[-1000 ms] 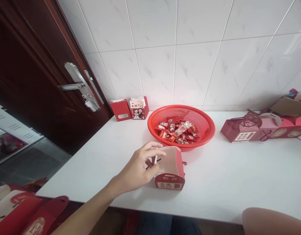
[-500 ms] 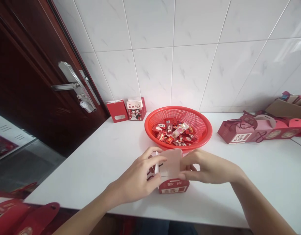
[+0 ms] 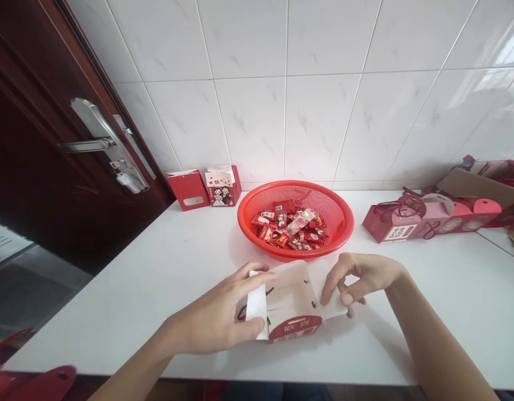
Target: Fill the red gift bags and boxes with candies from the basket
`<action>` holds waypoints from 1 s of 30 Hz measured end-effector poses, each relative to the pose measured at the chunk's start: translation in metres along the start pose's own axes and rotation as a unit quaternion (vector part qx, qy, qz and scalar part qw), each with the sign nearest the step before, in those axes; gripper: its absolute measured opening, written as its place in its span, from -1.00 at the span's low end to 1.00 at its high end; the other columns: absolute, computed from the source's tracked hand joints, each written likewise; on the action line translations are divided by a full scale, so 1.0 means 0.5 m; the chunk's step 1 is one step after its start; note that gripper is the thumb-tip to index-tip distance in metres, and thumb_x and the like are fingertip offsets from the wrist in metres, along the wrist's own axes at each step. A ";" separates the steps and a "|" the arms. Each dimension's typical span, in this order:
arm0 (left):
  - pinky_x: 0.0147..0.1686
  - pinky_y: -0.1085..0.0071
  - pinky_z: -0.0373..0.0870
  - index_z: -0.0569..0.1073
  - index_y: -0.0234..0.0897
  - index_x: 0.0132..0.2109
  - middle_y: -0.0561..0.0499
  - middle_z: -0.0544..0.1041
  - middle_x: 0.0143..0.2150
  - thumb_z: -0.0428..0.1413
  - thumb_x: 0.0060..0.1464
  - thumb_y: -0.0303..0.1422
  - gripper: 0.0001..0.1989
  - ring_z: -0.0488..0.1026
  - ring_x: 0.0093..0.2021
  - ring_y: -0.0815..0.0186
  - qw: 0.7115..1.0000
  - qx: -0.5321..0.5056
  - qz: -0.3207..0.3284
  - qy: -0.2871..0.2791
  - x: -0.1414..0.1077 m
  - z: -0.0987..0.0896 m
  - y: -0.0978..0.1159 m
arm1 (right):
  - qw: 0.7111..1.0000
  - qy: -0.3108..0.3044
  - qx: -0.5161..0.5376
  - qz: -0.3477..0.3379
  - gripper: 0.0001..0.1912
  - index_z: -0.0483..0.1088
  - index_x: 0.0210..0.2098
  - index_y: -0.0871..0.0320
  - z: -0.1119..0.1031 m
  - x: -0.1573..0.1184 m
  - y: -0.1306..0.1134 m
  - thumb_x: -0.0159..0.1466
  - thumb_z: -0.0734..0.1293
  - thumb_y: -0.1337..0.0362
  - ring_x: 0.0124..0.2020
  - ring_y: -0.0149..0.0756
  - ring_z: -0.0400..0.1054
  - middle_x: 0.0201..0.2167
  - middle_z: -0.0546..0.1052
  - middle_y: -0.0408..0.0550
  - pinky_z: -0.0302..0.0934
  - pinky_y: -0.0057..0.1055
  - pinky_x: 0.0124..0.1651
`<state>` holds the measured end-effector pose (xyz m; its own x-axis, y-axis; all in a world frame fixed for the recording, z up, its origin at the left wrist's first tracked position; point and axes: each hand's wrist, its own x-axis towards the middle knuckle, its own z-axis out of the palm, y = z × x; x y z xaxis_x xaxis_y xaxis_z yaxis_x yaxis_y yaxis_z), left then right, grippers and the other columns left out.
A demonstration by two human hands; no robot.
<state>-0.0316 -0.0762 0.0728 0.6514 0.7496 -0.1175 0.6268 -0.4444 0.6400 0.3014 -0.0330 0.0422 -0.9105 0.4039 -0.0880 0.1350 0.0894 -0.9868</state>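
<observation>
Left hand [image 3: 210, 317] pinching white flap [image 3: 257, 306] of gift box [image 3: 292, 298]; right hand [image 3: 361, 278] spread, fingertips at far edge. Box open on table [image 3: 114, 328], unfilled; candies [image 3: 285, 228] in basket [image 3: 240, 220].

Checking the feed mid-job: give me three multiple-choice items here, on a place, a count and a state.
1. Where is the basket relative to the box? A. Under it B. Nearer the wall C. Inside it
2. How many small boxes stand by the wall? A. One B. Five C. Two
3. How is the box under the left hand? A. Opened out B. Shut C. Wrapped

1 B: it sits beyond the box. 2 C: one red, one printed. 3 A: its white inside shows.
</observation>
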 end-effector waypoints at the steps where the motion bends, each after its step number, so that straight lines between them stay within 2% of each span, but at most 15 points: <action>1: 0.16 0.21 0.49 0.42 -0.02 0.32 -0.09 0.31 0.40 0.22 0.08 -0.31 -0.38 0.37 0.32 -0.04 1.000 -0.003 0.006 0.002 0.001 -0.004 0.001 | 1.000 0.001 -0.007 -0.013 -0.59 0.59 0.05 0.24 -0.005 -0.004 0.002 0.34 0.44 0.08 -0.62 -0.49 0.31 -0.49 0.62 -0.02 0.17 -0.59 -0.58; 3: 0.18 0.18 0.47 0.46 0.00 0.28 -0.09 0.29 0.41 0.24 0.14 -0.21 -0.45 0.37 0.32 -0.04 1.000 -0.009 0.014 0.014 0.002 -0.011 0.005 | 0.998 0.027 -0.011 -0.047 -0.57 0.57 0.08 0.21 -0.015 -0.010 0.006 0.34 0.44 0.07 -0.65 -0.52 0.24 -0.56 0.58 -0.08 0.14 -0.58 -0.56; 5: 0.20 0.14 0.45 0.49 0.00 0.26 -0.11 0.32 0.40 0.25 0.16 -0.11 -0.46 0.39 0.30 -0.03 0.999 -0.018 0.022 0.026 0.002 -0.017 0.011 | 0.994 0.074 -0.002 -0.084 -0.57 0.57 0.07 0.19 -0.021 -0.013 0.011 0.32 0.46 0.06 -0.63 -0.51 0.26 -0.54 0.59 -0.08 0.17 -0.56 -0.52; 8: 0.22 0.10 0.43 0.52 0.01 0.23 -0.09 0.39 0.35 0.23 0.19 -0.05 -0.51 0.41 0.28 0.00 0.998 -0.034 0.038 0.041 0.011 -0.031 0.022 | 0.973 0.190 0.023 -0.132 -0.63 0.60 -0.04 0.20 -0.021 -0.008 0.019 0.29 0.48 0.06 -0.60 -0.47 0.32 -0.50 0.61 -0.05 0.21 -0.53 -0.53; 10: 0.26 0.08 0.39 0.57 0.00 0.17 -0.07 0.44 0.31 0.20 0.22 -0.06 -0.58 0.40 0.29 0.02 0.995 -0.041 0.053 0.072 0.028 -0.046 0.026 | 0.950 0.269 0.041 -0.155 -0.69 0.60 -0.14 0.21 -0.017 -0.002 0.023 0.29 0.49 0.08 -0.64 -0.49 0.29 -0.51 0.59 -0.07 0.19 -0.51 -0.57; 12: 0.30 0.08 0.35 0.63 -0.07 0.06 -0.08 0.52 0.24 0.19 0.21 -0.07 -0.64 0.40 0.28 0.02 0.990 -0.048 0.068 0.117 0.058 -0.067 0.023 | 0.936 0.309 0.048 -0.162 -0.74 0.60 -0.19 0.21 -0.012 0.001 0.023 0.29 0.48 0.12 -0.68 -0.50 0.26 -0.51 0.58 -0.08 0.19 -0.51 -0.59; 14: 0.24 0.14 0.41 0.64 -0.16 -0.03 -0.09 0.58 0.16 0.18 0.19 -0.07 -0.65 0.48 0.20 0.04 0.984 -0.064 0.078 0.147 0.102 -0.092 0.012 | 0.940 0.304 0.039 -0.149 -0.75 0.59 -0.17 0.22 -0.008 0.000 0.020 0.29 0.48 0.15 -0.67 -0.49 0.30 -0.49 0.60 -0.06 0.22 -0.49 -0.58; 16: 0.16 0.19 0.47 0.63 -0.21 -0.06 -0.09 0.63 0.08 0.17 0.16 -0.07 -0.64 0.54 0.11 0.07 0.982 -0.051 0.068 0.171 0.158 -0.119 -0.006 | 0.946 0.294 0.026 -0.134 -0.73 0.59 -0.15 0.23 -0.004 -0.003 0.014 0.29 0.48 0.15 -0.64 -0.43 0.37 -0.46 0.61 -0.03 0.27 -0.46 -0.56; 18: 0.12 0.21 0.49 0.61 -0.25 -0.03 -0.10 0.66 0.00 0.14 0.15 -0.07 -0.59 0.58 0.04 0.09 0.984 -0.004 0.033 0.177 0.219 -0.143 -0.025 | 0.928 0.343 0.005 -0.144 -0.75 0.60 -0.21 0.22 -0.001 -0.005 0.008 0.28 0.48 0.13 -0.60 -0.36 0.41 -0.49 0.60 -0.04 0.33 -0.40 -0.51; 20: 0.12 0.25 0.46 0.60 -0.26 0.03 -0.09 0.64 0.09 0.08 0.18 -0.12 -0.58 0.56 0.08 0.10 0.987 0.101 0.000 0.123 0.282 -0.162 -0.042 | 0.878 0.443 -0.030 -0.177 -0.75 0.60 -0.33 0.18 0.001 -0.004 0.004 0.27 0.48 0.10 -0.52 -0.30 0.45 -0.52 0.58 -0.05 0.37 -0.36 -0.42; 22: 0.07 0.32 0.46 0.62 -0.28 0.00 -0.08 0.65 0.07 0.10 0.14 -0.23 -0.63 0.57 0.06 0.12 0.989 0.133 0.004 0.072 0.343 -0.171 -0.050 | 0.825 0.527 -0.090 -0.181 -0.71 0.58 -0.39 0.15 0.001 0.002 0.005 0.27 0.47 0.05 -0.41 -0.23 0.48 -0.47 0.60 -0.02 0.39 -0.32 -0.32; 23: 0.02 0.37 0.47 0.63 -0.27 -0.01 -0.05 0.67 0.04 0.12 0.11 -0.28 -0.65 0.58 0.02 0.15 0.989 0.143 0.010 0.044 0.373 -0.172 -0.050 | 0.809 0.549 -0.128 -0.165 -0.70 0.58 -0.39 0.14 0.000 0.006 0.007 0.27 0.46 0.03 -0.36 -0.19 0.50 -0.43 0.62 0.00 0.38 -0.31 -0.29; 26: -0.10 0.47 0.46 0.63 -0.20 -0.02 0.02 0.69 0.00 0.14 0.07 -0.35 -0.67 0.60 -0.05 0.21 0.984 0.173 0.034 -0.032 0.458 -0.158 -0.034 | 0.781 0.555 -0.271 -0.092 -0.67 0.54 -0.40 0.13 -0.004 0.025 0.024 0.33 0.37 0.03 -0.36 -0.20 0.46 -0.40 0.63 -0.01 0.30 -0.30 -0.26; 28: -0.05 0.45 0.44 0.63 -0.18 -0.02 0.01 0.68 0.01 0.18 0.05 -0.30 -0.67 0.58 0.01 0.17 0.977 0.200 0.048 -0.056 0.507 -0.138 -0.014 | 0.754 0.538 -0.372 -0.065 -0.60 0.42 -0.52 0.13 -0.006 0.041 0.038 0.40 0.27 0.08 -0.49 -0.30 0.33 -0.55 0.53 -0.08 0.20 -0.30 -0.26; 30: 0.02 0.39 0.42 0.58 -0.19 0.07 -0.07 0.63 0.11 0.24 0.01 -0.20 -0.55 0.53 0.09 0.09 0.970 0.225 0.060 -0.071 0.545 -0.113 0.005 | 0.729 0.525 -0.436 -0.057 -0.51 0.23 -0.62 0.13 -0.007 0.054 0.050 0.44 0.17 0.16 -0.57 -0.37 0.15 -0.68 0.34 -0.16 0.11 -0.30 -0.26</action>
<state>0.1234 0.1549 0.0852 0.7637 0.6183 -0.1858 0.6450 -0.7175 0.2631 0.2817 -0.0169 0.0155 -0.1968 0.7823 0.5910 0.6950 0.5365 -0.4787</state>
